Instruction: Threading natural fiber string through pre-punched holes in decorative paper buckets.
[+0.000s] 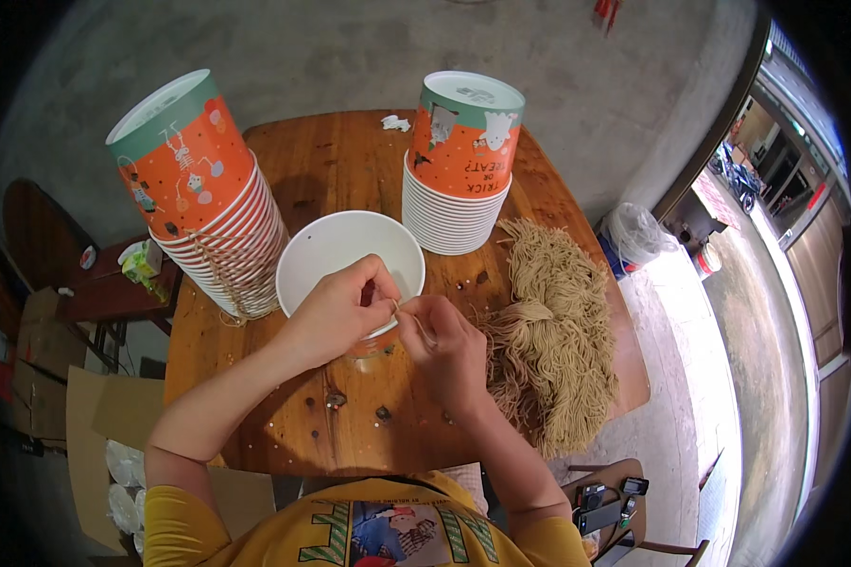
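Note:
A paper bucket (336, 248), white inside and orange outside, stands mouth up at the middle of the table. At its near rim, my left hand (345, 307) is closed with thumb and fingertips pinching a thin tan cord (396, 307). My right hand (447, 348) meets it there, its fingers curled shut on the same cord; a loop of it shows against these fingers. Most of the cord is hidden by the fingers. Just right of my right hand lies a thick bundle of tan cords (563, 331).
Upside-down stacks of orange-and-green paper buckets stand at left (184, 170) and back right (468, 142). Tan cords (232, 274) hang on the left stack. The wooden table (350, 439) carries small white specks. An open carton (113, 406) is at lower left, a chair (624, 472) at lower right.

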{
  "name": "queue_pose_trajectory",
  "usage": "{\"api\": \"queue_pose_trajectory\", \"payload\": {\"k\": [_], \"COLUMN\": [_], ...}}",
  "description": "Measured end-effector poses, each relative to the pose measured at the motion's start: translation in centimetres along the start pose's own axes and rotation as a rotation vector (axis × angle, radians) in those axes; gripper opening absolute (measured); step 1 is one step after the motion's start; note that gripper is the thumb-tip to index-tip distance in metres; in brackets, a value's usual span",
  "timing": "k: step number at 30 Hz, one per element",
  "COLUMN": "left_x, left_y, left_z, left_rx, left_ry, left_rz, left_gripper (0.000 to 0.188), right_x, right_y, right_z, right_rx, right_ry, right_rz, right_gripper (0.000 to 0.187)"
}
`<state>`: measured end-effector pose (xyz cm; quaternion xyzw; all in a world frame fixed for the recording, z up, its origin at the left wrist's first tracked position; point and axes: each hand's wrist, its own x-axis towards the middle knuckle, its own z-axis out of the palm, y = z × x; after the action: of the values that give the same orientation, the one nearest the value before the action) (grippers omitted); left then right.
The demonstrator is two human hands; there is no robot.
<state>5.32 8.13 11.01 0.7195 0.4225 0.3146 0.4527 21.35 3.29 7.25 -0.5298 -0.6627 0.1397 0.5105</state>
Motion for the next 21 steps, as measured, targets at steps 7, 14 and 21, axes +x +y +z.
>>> {"api": "queue_pose_trajectory", "payload": {"k": [7,14,21], "left_x": [0.1,0.2,0.3], "left_y": [0.5,0.6,0.7], "left_z": [0.1,0.2,0.1], "left_rx": [-0.044,-0.050,-0.095], "left_ry": [-0.041,-0.117,-0.137], "left_rz": [0.056,0.139,0.079], "left_gripper": [0.012,0.024,0.029], "right_x": [-0.2,0.0,-0.2], "right_y": [0.1,1.2,1.1], "right_z": [-0.2,0.1,-0.5], "right_rx": [0.174,0.544,0.083], "right_ry": [-0.024,-0.044,0.054], "right_rz": [0.118,0.305,-0.007], "right_gripper": [0.011,0.013,0.015]}}
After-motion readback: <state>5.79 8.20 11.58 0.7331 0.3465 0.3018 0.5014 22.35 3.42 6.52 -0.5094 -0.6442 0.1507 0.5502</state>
